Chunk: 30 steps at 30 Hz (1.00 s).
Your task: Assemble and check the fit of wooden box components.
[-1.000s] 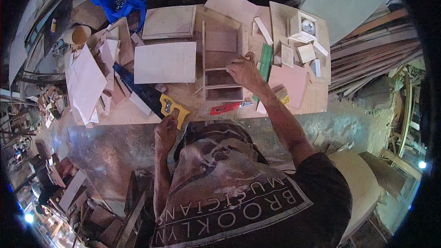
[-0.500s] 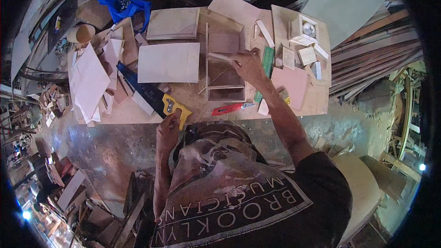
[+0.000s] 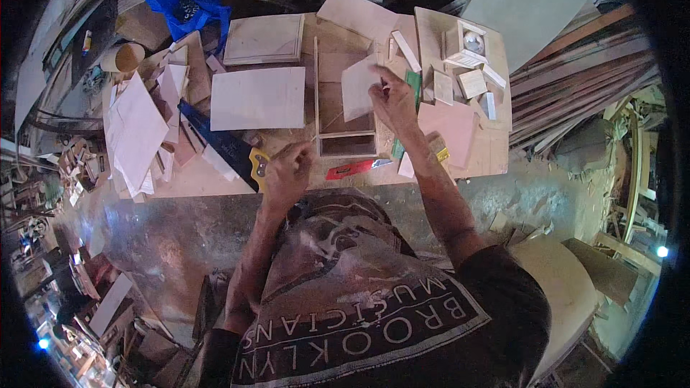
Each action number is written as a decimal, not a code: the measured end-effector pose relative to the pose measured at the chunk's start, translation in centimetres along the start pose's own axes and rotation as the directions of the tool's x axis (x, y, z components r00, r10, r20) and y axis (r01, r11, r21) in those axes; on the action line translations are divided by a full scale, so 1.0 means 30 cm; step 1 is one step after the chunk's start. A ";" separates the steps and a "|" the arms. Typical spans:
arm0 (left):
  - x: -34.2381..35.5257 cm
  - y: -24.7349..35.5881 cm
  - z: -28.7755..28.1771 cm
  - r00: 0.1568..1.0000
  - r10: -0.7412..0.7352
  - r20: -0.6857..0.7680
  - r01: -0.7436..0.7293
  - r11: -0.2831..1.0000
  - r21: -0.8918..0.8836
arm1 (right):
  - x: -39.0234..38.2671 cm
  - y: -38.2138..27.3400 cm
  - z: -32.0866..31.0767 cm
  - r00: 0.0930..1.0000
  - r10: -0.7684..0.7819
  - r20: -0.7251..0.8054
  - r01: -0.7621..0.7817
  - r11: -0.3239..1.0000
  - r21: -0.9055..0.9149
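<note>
My right hand (image 3: 395, 103) grips a thin pale wooden panel (image 3: 357, 93) by its right edge, tilted over an open wooden frame box (image 3: 347, 145) with a divider near its front end. My left hand (image 3: 289, 171) hovers at the table's near edge with curled fingers; whatever they may hold is hidden. Beside it lies a handsaw (image 3: 223, 146), its yellow handle partly covered by that hand. A red utility knife (image 3: 351, 169) rests just in front of the frame box. Under my right hand runs a green strip (image 3: 412, 85).
Flat boards (image 3: 259, 98) and a framed panel (image 3: 264, 39) lie left of the box. Wood offcuts (image 3: 136, 126) pile up at the table's left, near a blue bag (image 3: 183, 6). A small wooden box with a round silvery piece (image 3: 463, 43) stands at the right among small blocks.
The panel in my right hand has turned from edge-on to showing its broad face. My left hand has moved up and right, in front of the saw handle.
</note>
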<state>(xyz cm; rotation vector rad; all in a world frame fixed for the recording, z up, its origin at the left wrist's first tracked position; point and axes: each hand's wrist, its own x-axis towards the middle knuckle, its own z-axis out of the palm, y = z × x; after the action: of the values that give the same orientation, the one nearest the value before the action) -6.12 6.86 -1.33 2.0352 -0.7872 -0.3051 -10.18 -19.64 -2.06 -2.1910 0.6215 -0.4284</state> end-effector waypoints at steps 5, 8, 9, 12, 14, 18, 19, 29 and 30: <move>0.103 0.064 0.035 0.999 0.053 -0.004 -0.053 0.999 -0.010 | 0.014 -0.020 -0.009 0.987 -0.131 0.091 0.124 0.989 0.079; 0.098 0.054 0.011 0.998 0.062 -0.004 -0.062 0.998 0.009 | 0.041 -0.049 -0.029 0.961 -0.216 0.175 0.224 0.974 -0.025; 0.092 0.048 -0.005 0.999 0.050 0.022 -0.050 0.998 0.023 | 0.049 -0.067 -0.037 0.944 -0.235 0.233 0.263 0.960 -0.098; 0.043 0.060 -0.042 0.990 -0.143 0.003 0.143 0.985 -0.098 | 0.059 -0.104 -0.049 0.927 -0.206 0.314 0.279 0.937 -0.211; -0.005 0.015 -0.055 0.981 -0.190 -0.033 0.188 0.980 -0.071 | 0.055 -0.110 -0.045 0.919 -0.226 0.324 0.304 0.928 -0.217; -0.082 -0.018 -0.101 0.951 -0.298 -0.086 0.294 0.954 -0.057 | 0.048 -0.119 -0.018 0.892 -0.191 0.409 0.325 0.901 -0.287; -0.099 -0.035 -0.111 0.949 -0.301 -0.093 0.297 0.953 -0.058 | 0.046 -0.109 -0.003 0.889 -0.196 0.414 0.331 0.899 -0.285; -0.150 -0.065 -0.122 0.918 -0.385 -0.093 0.374 0.920 -0.112 | 0.039 -0.054 0.062 0.883 -0.119 0.453 0.290 0.899 -0.329; -0.146 -0.054 -0.120 0.924 -0.372 -0.089 0.361 0.925 -0.122 | 0.034 -0.032 0.071 0.876 -0.130 0.464 0.303 0.898 -0.320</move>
<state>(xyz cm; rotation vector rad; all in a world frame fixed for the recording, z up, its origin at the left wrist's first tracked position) -7.05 12.69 -1.00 2.0735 -0.3084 -0.4303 -8.01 -18.38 -2.54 -2.6344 0.2151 0.0910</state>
